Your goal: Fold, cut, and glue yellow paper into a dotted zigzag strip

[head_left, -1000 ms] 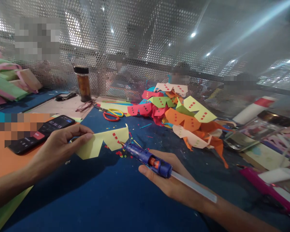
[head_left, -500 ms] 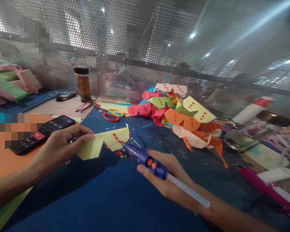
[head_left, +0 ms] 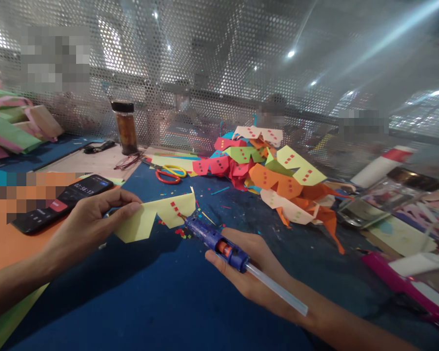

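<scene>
Yellow paper [head_left: 148,219] juts rightward from pinching left fingers [head_left: 126,213]; right fingers [head_left: 221,266] grasp a glue gun [head_left: 209,235].

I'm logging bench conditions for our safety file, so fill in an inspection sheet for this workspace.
Surface: blue tabletop, with small coloured paper scraps scattered on it.
Work pieces: folded yellow paper bearing red squares; blue glue gun, clear glue stick protruding from its rear. Tip beside the squares; contact unclear.
Clutter: red-and-yellow-handled scissors, phone, black-lidded jar, heap of folded paper shapes.
Left hand: thumb and fingers pinch the yellow paper's left end.
Right hand: grips the glue gun.
Cables: black item behind the phone, possibly a coiled cable; glue gun cord, nothing seen.
Surroundings: perforated metal screen behind the table; blurred people beyond or reflected.
</scene>
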`<state>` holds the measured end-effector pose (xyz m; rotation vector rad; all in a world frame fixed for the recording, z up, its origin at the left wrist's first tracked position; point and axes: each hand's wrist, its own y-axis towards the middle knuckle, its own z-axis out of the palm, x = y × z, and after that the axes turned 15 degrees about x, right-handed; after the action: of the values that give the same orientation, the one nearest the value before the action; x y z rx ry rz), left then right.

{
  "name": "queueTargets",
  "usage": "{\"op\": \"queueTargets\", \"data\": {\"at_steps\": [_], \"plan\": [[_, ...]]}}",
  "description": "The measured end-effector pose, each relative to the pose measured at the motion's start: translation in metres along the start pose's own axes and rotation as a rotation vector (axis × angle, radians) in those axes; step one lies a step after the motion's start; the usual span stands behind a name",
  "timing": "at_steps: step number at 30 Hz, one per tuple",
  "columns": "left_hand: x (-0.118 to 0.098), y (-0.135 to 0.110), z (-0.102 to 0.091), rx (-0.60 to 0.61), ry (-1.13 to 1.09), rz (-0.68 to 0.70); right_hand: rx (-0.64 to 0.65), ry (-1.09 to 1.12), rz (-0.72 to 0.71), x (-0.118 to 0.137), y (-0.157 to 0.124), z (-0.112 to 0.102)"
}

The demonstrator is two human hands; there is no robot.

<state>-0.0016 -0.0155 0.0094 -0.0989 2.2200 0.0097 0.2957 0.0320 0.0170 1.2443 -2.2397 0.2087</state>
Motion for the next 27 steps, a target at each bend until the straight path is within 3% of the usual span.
{"op": "queueTargets", "data": {"at_steps": [7, 21, 27], "plan": [[-0.0024, 0.0001, 0.0, -0.042, 0.024, 0.021, -0.026, -0.018, -0.033, -0.0014, 0.0019, 0.0021], [-0.0071, -0.0021, -0.0008, 0.024, 0.013, -0.038, 0.003, -0.031, -0.073, -0.005, -0.0009, 0.0023], [-0.0039, -0.0003, 0.0005, -0.011, 0.015, 0.027, 0.053, -0.023, -0.084, -0.0076, -0.0016, 0.0022]]}}
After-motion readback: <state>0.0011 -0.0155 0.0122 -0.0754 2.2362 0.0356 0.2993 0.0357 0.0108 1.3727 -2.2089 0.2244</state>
